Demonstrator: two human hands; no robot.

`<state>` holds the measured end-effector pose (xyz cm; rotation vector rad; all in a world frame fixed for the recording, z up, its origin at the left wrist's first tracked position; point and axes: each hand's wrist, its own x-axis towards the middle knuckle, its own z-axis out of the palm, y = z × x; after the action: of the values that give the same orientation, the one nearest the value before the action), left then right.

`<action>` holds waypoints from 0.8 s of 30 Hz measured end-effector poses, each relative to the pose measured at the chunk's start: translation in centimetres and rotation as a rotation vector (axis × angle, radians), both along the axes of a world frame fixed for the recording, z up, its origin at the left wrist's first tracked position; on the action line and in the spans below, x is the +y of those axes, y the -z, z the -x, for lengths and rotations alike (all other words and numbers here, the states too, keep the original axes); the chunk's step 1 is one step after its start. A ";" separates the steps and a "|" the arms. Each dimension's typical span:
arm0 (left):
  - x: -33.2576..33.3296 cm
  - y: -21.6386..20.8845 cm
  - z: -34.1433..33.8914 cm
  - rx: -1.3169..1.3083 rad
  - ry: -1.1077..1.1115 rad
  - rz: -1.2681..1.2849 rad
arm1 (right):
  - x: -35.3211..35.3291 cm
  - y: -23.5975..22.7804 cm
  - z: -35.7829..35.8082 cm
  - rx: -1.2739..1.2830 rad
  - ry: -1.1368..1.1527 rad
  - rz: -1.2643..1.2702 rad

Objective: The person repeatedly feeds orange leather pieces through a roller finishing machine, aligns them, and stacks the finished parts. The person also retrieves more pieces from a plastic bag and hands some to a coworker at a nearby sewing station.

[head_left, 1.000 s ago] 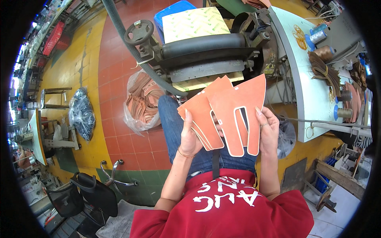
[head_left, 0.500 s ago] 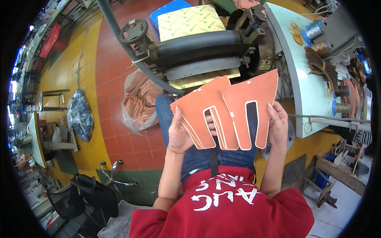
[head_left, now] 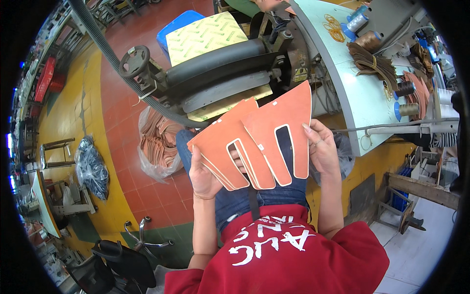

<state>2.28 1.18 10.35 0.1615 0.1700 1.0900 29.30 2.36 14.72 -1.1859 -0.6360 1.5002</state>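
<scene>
My left hand (head_left: 203,177) is closed on the left edge of a fanned stack of orange-pink leather pieces (head_left: 211,140), thumb in front and fingertips showing through their slot. The pieces have cream edges and a long slot cut up from the lower side. Lapping over the stack's right part is another leather piece (head_left: 267,120) of the same shape, with small white marks. My right hand (head_left: 321,149) pinches that piece at its right edge, thumb in front. Both hands hold the pieces above my lap.
Ahead stands a roller machine (head_left: 215,61) with a handwheel (head_left: 135,62) and a grey hose (head_left: 100,46). A plastic bag of leather pieces (head_left: 159,142) lies on the floor at left. A pale table (head_left: 338,73) with thread spools (head_left: 356,22) is at right; a black chair (head_left: 122,264) stands lower left.
The whole view has shifted, so the machine and table appear further left. Both hands keep their hold, and the leather pieces look slightly more tilted.
</scene>
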 end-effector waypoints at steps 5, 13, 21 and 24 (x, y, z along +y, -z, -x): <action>0.0 -0.2 -0.3 -0.024 -0.025 0.001 | -0.1 -0.1 0.0 0.007 0.000 -0.014; -0.1 0.1 -0.2 0.016 0.012 -0.034 | -0.2 -0.2 0.1 -0.041 -0.019 -0.035; 0.1 0.1 -0.6 0.035 -0.012 -0.033 | -0.2 -0.3 -0.2 -0.069 -0.053 -0.106; 0.1 -0.1 -1.0 0.068 -0.065 0.053 | -0.3 -0.6 -0.5 -0.094 -0.110 -0.140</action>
<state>3.25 1.26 10.48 0.1468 0.2662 1.1439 29.76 2.09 15.29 -1.1335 -0.8680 1.4718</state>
